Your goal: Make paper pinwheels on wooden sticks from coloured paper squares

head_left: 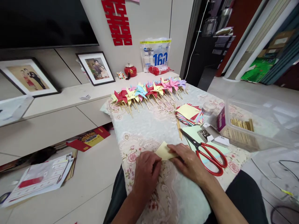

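A pale yellow paper piece [164,151], seemingly folded, sits just above the near part of the cloth-covered tabletop [149,132]. The left hand [147,168] pinches its left corner; the right hand's [189,161] grip closes on its right side. This piece looks uncut and unmounted. Beyond, many pinwheels [141,91] with pointed paper blades on slim sticks appear finished, while a fanned stack of flat coloured squares [188,112] remains unused. Red-handled metal scissors [198,145] lie beside a small card box [211,129] and a clear plastic tub [259,137] of wooden sticks [241,124].
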Demonstrator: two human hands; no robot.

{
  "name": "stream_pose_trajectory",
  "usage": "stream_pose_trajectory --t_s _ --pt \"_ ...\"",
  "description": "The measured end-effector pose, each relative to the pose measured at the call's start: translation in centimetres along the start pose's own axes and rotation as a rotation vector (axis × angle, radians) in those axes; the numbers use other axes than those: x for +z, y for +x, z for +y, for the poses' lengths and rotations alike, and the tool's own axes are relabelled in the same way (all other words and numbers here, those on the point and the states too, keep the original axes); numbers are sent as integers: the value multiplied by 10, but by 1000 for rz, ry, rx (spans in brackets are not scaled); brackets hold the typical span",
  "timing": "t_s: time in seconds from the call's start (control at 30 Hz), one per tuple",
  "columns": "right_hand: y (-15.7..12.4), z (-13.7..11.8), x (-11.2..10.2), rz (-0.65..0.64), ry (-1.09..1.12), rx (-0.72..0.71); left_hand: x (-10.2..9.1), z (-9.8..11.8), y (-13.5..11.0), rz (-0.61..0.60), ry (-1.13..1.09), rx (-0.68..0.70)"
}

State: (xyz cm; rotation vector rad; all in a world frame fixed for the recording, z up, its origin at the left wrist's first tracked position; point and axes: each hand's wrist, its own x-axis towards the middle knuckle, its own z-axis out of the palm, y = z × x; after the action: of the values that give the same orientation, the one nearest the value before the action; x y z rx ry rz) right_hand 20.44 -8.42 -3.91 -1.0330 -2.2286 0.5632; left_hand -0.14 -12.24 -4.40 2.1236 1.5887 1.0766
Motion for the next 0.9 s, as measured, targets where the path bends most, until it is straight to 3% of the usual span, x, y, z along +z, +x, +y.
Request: stream_pose_trajectory --t_s 0.33,0.7,0.9 --pt "1 -3 4 22 13 162 1 2 4 -36 17 -228" --pt "2 -1 5 -10 -94 165 9 -1 2 10 197 -95" --pt "2 -2 6 -24 -78 156 13 -4 -2 51 306 76"
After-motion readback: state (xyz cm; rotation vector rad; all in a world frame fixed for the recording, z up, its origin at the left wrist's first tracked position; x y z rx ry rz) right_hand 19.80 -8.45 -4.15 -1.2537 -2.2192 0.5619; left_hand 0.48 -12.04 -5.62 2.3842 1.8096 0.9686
